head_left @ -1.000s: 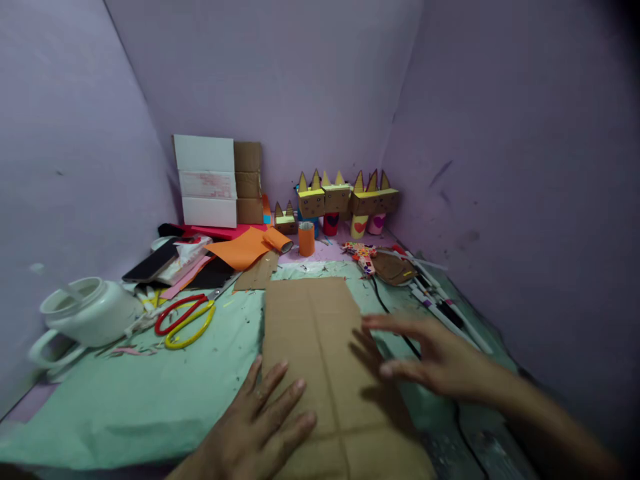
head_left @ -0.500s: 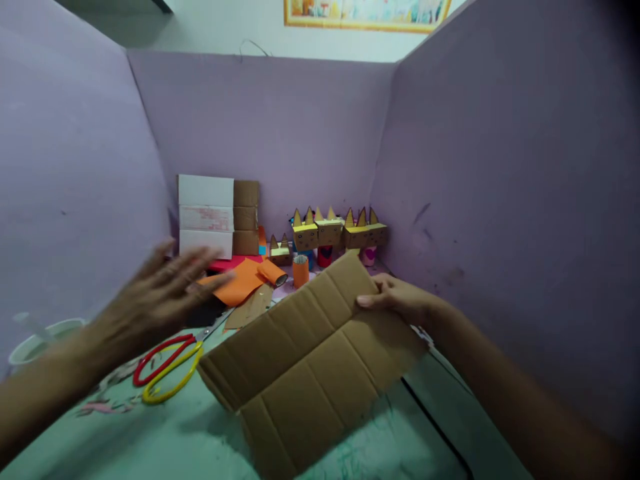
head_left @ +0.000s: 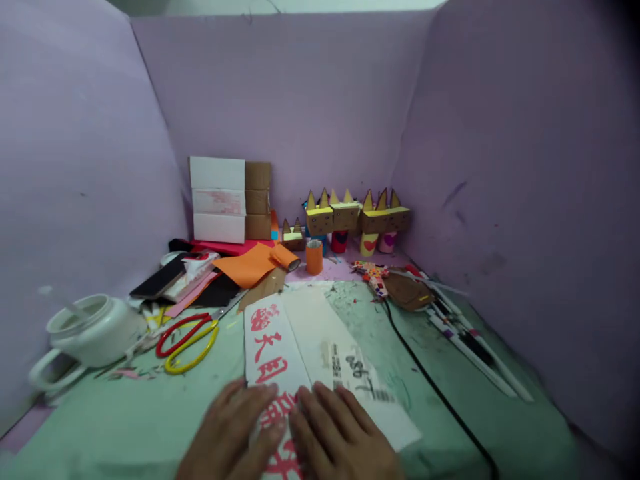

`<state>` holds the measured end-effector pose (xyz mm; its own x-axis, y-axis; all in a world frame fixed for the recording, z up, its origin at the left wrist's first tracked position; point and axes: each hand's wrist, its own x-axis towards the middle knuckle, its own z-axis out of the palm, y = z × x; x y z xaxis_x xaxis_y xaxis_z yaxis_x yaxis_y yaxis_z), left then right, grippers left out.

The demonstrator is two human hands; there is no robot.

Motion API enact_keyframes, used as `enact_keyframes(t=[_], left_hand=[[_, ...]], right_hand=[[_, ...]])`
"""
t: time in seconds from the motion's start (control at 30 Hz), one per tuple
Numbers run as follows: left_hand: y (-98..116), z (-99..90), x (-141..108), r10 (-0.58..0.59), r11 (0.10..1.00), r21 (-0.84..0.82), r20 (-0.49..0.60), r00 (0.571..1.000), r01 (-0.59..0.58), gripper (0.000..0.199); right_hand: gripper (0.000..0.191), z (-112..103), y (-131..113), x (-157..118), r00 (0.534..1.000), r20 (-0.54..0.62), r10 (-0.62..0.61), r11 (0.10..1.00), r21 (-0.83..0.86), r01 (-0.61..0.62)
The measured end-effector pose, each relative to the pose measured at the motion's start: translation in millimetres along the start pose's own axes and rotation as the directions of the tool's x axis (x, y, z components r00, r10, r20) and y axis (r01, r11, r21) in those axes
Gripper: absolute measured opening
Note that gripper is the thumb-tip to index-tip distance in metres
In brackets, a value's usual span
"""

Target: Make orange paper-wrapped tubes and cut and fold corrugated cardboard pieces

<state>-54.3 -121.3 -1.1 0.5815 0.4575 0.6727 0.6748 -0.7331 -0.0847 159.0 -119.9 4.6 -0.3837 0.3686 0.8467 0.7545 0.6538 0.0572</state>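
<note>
A piece of cardboard (head_left: 313,333) lies white side up on the green tabletop, with red characters printed on its left strip and a shipping label on its right part. My left hand (head_left: 235,433) rests on the left strip, fingers stretched out. Flat beside it, my right hand (head_left: 343,433) presses on the cardboard over the lengthwise crease. Neither hand grips anything. The lower part of the cardboard is hidden beneath both hands. To the left of it lie scissors (head_left: 193,340) with one red and one yellow handle loop.
A white teapot-like pot (head_left: 95,330) stands at left. Orange paper (head_left: 250,267) and an orange tube (head_left: 314,257) are behind the cardboard. Cardboard animal figures (head_left: 345,217) line the back. At right lie a black cable (head_left: 435,377), a glue gun (head_left: 373,275) and several pens (head_left: 470,347).
The cardboard, held up brown side showing by my right hand, now lies flat with its white side up. Both hands have come down onto it. The view has tilted downward.
</note>
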Motion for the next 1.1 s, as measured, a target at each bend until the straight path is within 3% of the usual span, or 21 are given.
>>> enact_keyframes(t=[0.07, 0.17, 0.33, 0.53, 0.7, 0.83, 0.93, 1.1], left_hand=[[19.6, 18.6, -21.4, 0.014, 1.000, -0.008, 0.003, 1.000, -0.014, 0.058], [39.1, 29.8, -32.2, 0.017, 0.999, -0.036, 0.015, 1.000, -0.016, 0.045], [49.1, 37.8, -24.5, -0.005, 1.000, -0.007, -0.162, 0.987, 0.004, 0.022], [48.9, 41.0, -14.8, 0.074, 0.992, 0.118, -0.192, 0.979, -0.051, 0.022], [41.4, 30.6, -10.4, 0.135, 0.985, 0.097, 0.052, 0.989, -0.140, 0.032], [38.1, 34.4, -19.3, 0.196, 0.974, 0.129, -0.089, 0.977, -0.184, 0.030], [34.2, 34.9, -14.3, 0.245, 0.965, 0.114, -0.066, 0.967, -0.237, 0.030], [21.0, 24.1, 12.8, 0.341, 0.939, 0.024, 0.062, 0.938, -0.343, 0.033]], right_hand=[[0.028, 15.8, -13.0, -28.3, 0.997, 0.069, 0.032, 0.999, 0.000, -0.032], [0.026, 14.5, -15.4, -42.3, 0.985, 0.145, 0.094, 0.995, 0.029, -0.099], [0.033, 2.8, -7.5, -26.1, 0.974, 0.186, 0.130, 0.980, 0.122, -0.155], [0.044, 1.6, 2.5, -17.9, 0.977, 0.203, 0.063, 0.977, 0.189, -0.102], [0.046, 2.0, 8.5, -23.3, 0.981, 0.193, 0.016, 0.971, 0.232, -0.061], [0.041, -0.4, 8.5, -26.8, 0.987, 0.158, -0.033, 0.973, 0.231, -0.005], [0.034, -5.5, 8.8, -25.4, 0.989, 0.142, -0.044, 0.975, 0.224, 0.011], [0.027, -6.7, 17.1, -22.5, 0.990, 0.137, -0.034, 0.960, 0.279, -0.006]])
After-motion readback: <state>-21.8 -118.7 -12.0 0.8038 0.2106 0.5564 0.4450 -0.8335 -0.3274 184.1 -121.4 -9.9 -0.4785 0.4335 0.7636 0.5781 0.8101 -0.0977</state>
